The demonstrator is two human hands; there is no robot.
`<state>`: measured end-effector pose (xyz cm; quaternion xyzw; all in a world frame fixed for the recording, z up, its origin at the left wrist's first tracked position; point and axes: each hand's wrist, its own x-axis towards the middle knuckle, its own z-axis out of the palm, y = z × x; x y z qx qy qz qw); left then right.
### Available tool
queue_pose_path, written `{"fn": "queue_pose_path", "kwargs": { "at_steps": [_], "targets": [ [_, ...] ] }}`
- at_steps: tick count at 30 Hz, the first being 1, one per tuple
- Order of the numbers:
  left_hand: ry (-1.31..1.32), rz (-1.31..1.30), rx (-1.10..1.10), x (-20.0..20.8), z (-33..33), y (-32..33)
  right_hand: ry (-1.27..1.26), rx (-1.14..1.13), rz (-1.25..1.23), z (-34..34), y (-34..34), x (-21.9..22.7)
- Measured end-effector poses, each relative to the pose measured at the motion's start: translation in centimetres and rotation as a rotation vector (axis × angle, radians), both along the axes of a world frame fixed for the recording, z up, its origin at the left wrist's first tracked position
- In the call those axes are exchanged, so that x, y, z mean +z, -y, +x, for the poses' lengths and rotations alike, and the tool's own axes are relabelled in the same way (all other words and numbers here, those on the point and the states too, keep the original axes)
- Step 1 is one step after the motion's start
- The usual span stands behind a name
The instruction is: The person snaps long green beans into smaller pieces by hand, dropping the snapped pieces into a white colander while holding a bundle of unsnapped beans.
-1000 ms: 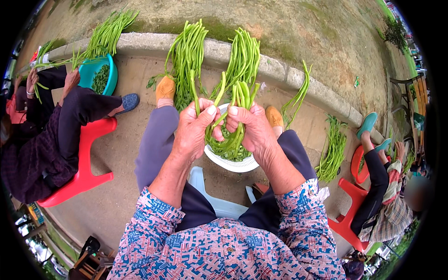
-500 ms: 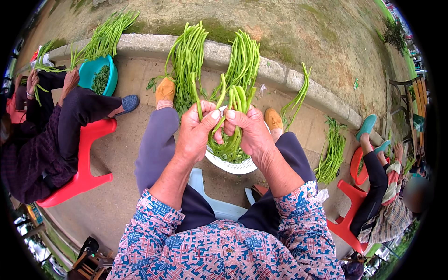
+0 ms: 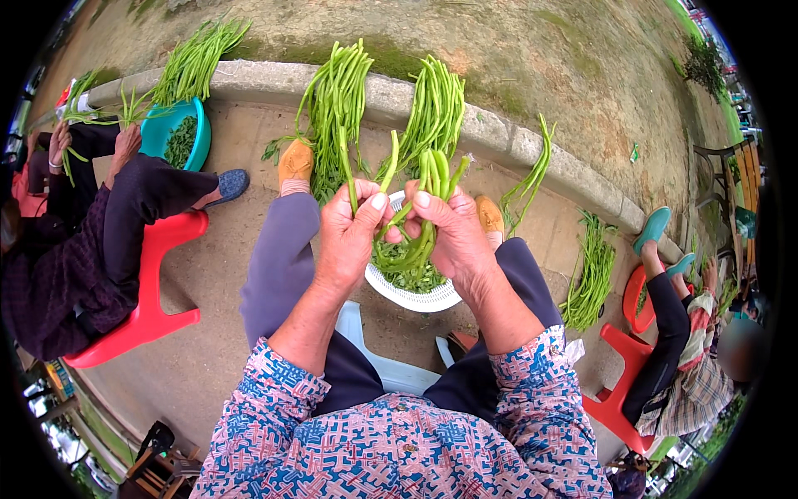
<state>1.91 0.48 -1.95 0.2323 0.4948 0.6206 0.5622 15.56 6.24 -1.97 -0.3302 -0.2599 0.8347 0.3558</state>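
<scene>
My left hand [image 3: 345,237] pinches a couple of long green vegetable stems [image 3: 346,162], thumb pressed near their middle. Beside it my right hand [image 3: 461,241] is closed round a thicker bunch of green stems [image 3: 432,170], whose cut ends point away from me and whose lower parts curve down. One stem bends across between the thumbs of both hands. Below sits a white perforated basket [image 3: 426,304] between my knees, holding loose green leaves [image 3: 428,281]. My hands hide part of its rim.
Two heaps of stems, one left [image 3: 337,91] and one right [image 3: 438,104], rest against the stone curb [image 3: 266,81]. More stems [image 3: 592,274] lie at right. People sit on both sides on red stools [image 3: 162,287]; the left one has a teal basin [image 3: 199,137].
My hands have drawn slightly apart, the right one shifting a little to the right with its bunch. The stem between them is still held.
</scene>
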Motion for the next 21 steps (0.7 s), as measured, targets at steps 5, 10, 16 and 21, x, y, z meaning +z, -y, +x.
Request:
{"fn": "queue_pose_path", "kwargs": {
  "at_steps": [5,10,16,21],
  "targets": [
    [-0.068,0.021,0.030,-0.1,-0.3,-0.1,-0.011,-0.100,0.020,0.6,-1.1,0.5],
    [-0.089,0.027,-0.023,0.1,-0.2,-0.2,-0.161,-0.168,-0.097,0.8,-1.3,-0.1],
    [-0.145,0.020,-0.142,0.2,0.0,0.1,-0.090,-0.127,-0.098,-0.1,-0.5,0.0],
    [-0.210,-0.010,-0.242,0.4,0.8,0.1,-0.027,-0.078,-0.024,-0.5,-0.1,0.5]
  ]
}}
